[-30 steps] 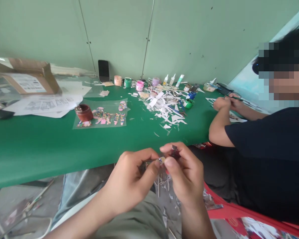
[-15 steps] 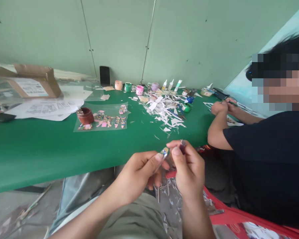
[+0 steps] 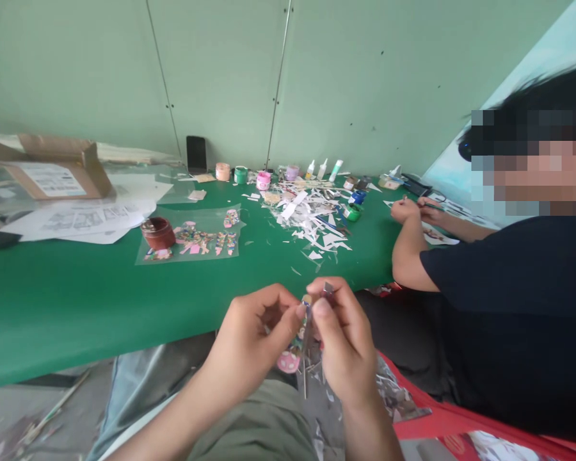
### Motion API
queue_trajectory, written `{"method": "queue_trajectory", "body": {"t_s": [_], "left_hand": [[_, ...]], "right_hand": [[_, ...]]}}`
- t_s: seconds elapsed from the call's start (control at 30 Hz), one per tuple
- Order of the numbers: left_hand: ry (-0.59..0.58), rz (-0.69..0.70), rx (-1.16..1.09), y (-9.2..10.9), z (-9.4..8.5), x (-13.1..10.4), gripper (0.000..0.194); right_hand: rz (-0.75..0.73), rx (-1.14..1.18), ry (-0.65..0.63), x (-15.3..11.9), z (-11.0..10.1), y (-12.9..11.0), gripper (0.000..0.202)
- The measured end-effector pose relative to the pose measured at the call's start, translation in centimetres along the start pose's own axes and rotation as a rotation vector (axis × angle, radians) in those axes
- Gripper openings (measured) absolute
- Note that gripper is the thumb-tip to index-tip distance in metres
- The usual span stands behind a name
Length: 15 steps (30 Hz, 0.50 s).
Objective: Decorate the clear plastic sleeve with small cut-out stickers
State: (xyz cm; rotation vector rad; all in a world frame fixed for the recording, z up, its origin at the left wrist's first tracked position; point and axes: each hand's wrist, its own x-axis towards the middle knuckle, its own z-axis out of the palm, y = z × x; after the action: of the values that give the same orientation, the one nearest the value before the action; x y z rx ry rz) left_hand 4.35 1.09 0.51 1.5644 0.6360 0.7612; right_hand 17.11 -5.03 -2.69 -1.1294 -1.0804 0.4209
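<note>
The green table (image 3: 100, 307) carries a clear plastic sheet (image 3: 192, 258), likely keeping its small cut-outs together. The left hand (image 3: 249, 339) and right hand (image 3: 345, 339) meet before its near edge, probably for close control. A red-brown jar (image 3: 159, 235) seemingly weights the sheet. Left fingers pinch a colourful flat piece (image 3: 288, 362), pink end down; right fingers grip a small dark, grey-topped object (image 3: 327, 290).
</note>
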Motion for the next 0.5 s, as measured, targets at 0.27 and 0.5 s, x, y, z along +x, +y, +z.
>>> {"method": "queue_trajectory", "body": {"t_s": [0.27, 0.5], "left_hand": [[0.087, 0.004, -0.252, 0.6, 0.2, -0.5, 0.013], [0.03, -0.017, -0.292, 1.1, -0.4, -0.9, 0.024]], "right_hand": [[-0.04, 0.087, -0.053, -0.6, 0.2, -0.2, 0.02], [0.079, 0.058, -0.209, -1.0, 0.4, -1.1, 0.031]]}}
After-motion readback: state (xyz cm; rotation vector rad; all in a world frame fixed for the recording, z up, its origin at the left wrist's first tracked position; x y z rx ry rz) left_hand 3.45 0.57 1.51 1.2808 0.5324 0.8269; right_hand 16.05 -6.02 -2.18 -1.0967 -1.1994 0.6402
